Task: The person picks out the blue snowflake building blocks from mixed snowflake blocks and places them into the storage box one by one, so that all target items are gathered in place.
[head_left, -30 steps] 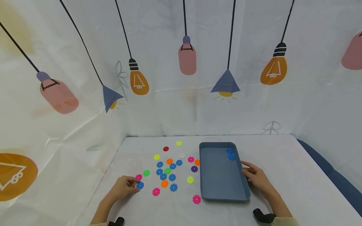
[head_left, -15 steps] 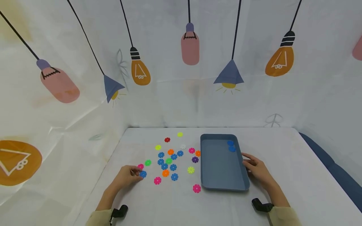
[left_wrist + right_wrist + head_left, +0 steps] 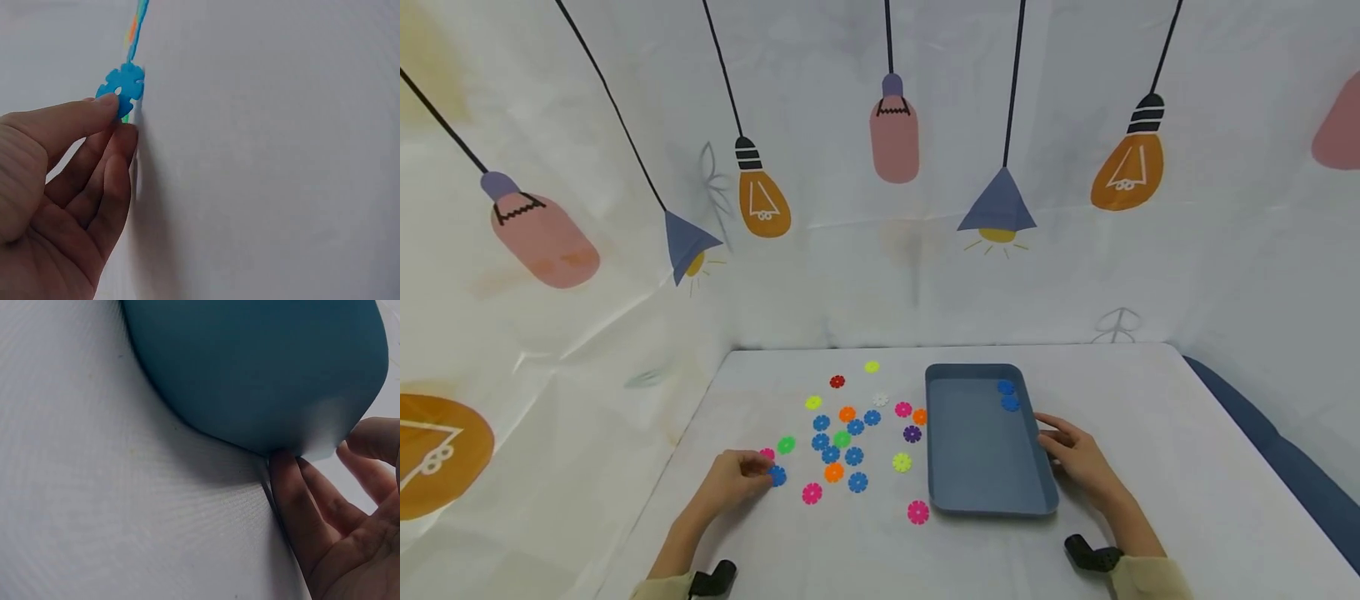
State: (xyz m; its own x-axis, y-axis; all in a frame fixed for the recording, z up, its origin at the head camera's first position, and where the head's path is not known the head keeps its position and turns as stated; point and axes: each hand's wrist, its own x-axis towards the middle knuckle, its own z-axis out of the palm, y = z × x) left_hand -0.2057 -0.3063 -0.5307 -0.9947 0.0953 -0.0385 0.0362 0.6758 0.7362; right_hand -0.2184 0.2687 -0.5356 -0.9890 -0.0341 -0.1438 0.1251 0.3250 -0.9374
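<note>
- Blue disc, notched like a flower, is pinched between thumb and finger of the left hand; most of it is left exposed past the fingertips, as seen from the left wrist.
- Key relation: tray is set well to the right of the held disc, its long axis run from near edge to far; the space between is occupied partly by loose discs of mixed colours.
- Disc is placed at the right-hand side of the left hand; whether it is clear of the counter cannot be told.
- Tray's right wall is touched by the fingers of the right hand, extended, no firm grasp shown.
- Two blue discs are seen inside the tray, by its far right corner.
</note>
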